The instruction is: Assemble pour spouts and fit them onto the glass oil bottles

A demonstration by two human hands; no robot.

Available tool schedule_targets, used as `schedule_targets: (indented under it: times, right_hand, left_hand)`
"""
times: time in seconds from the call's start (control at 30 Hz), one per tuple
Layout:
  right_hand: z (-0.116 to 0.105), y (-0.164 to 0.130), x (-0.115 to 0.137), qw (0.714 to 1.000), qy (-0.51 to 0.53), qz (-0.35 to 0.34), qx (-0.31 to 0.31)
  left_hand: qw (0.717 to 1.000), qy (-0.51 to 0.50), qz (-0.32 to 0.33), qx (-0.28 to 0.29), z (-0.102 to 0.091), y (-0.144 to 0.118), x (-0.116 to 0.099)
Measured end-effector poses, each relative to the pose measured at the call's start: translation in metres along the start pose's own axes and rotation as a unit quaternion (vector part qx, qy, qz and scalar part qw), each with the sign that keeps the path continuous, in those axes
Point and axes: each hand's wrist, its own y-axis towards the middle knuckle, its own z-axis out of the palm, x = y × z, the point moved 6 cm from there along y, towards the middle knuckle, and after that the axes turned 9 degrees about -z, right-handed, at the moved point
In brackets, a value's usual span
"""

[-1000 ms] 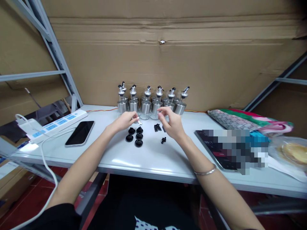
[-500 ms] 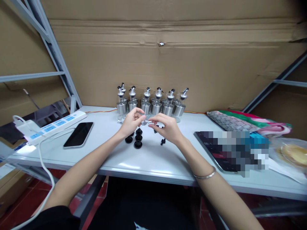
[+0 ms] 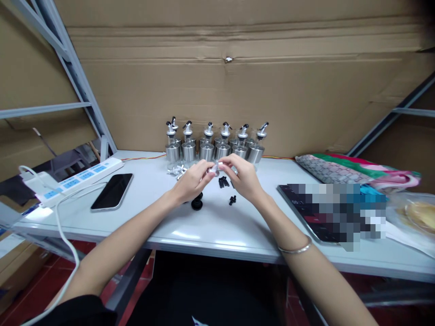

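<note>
Above the middle of the table, my left hand (image 3: 193,182) pinches a small silver pourer spout (image 3: 215,169) between thumb and fingertips. My right hand (image 3: 242,175) meets it from the other side, thumb and forefinger closed on the end of a small whitish piece (image 3: 220,166). Whether the two pieces are joined cannot be made out. Black ribbed stoppers (image 3: 197,203) lie below my left hand, partly covered by it. Small black levers (image 3: 223,182) and tiny black plugs (image 3: 232,199) lie beside my right hand. More silver spouts (image 3: 177,171) are behind my left hand.
Several glass-and-steel bottles with pourers (image 3: 206,149) stand in rows at the back, before a cardboard wall (image 3: 217,90). A phone (image 3: 113,192) and a power strip (image 3: 81,179) lie left. A tablet-like device (image 3: 299,210) and folded cloth (image 3: 356,172) lie right.
Both hands have shifted slightly to the right with the silver spout. My left hand now covers more of the black stoppers, while the silver spouts behind it show more.
</note>
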Motion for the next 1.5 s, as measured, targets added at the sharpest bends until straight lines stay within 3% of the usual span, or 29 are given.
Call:
schedule_targets:
  times: [0.13, 0.33, 0.6, 0.83, 0.9, 0.97, 1.03, 1.1, 1.23, 1.5]
  right_hand:
    - [-0.003, 0.001, -0.002, 1.0, 0.012, 0.022, -0.004]
    - [-0.001, 0.002, -0.003, 0.998, 0.03, 0.046, 0.009]
    - [0.0, 0.002, -0.002, 0.997, 0.045, 0.062, 0.026]
    - [-0.005, 0.002, -0.009, 0.994, 0.049, 0.092, 0.013]
    - [-0.005, 0.001, -0.014, 0.994, 0.032, 0.093, 0.048]
    - [0.0, -0.005, -0.024, 0.985, 0.01, 0.11, 0.135]
    - [0.008, -0.017, -0.037, 0.959, 0.0, 0.141, 0.247]
    - [0.012, -0.029, -0.049, 0.932, 0.004, 0.168, 0.321]
    - [0.015, -0.041, -0.06, 0.91, 0.034, 0.185, 0.371]
    - [0.02, -0.044, -0.053, 0.853, 0.009, 0.274, 0.445]
  left_hand:
    - [0.992, 0.109, 0.057, 0.013, 0.005, -0.001, -0.002]
    - [0.98, 0.178, 0.09, -0.021, 0.004, -0.001, -0.005]
    - [0.974, 0.208, 0.089, -0.012, 0.007, 0.0, -0.005]
    - [0.981, 0.172, 0.093, -0.002, 0.008, -0.001, -0.009]
    - [0.982, 0.164, 0.095, -0.003, 0.007, -0.001, -0.009]
    - [0.982, 0.162, 0.094, 0.002, 0.006, 0.0, -0.008]
    - [0.982, 0.165, 0.091, 0.011, 0.005, 0.0, -0.006]
    - [0.982, 0.166, 0.093, 0.017, 0.006, 0.0, -0.006]
    - [0.978, 0.169, 0.119, 0.006, 0.006, -0.001, -0.007]
    - [0.95, 0.179, 0.238, -0.091, -0.001, -0.007, -0.016]
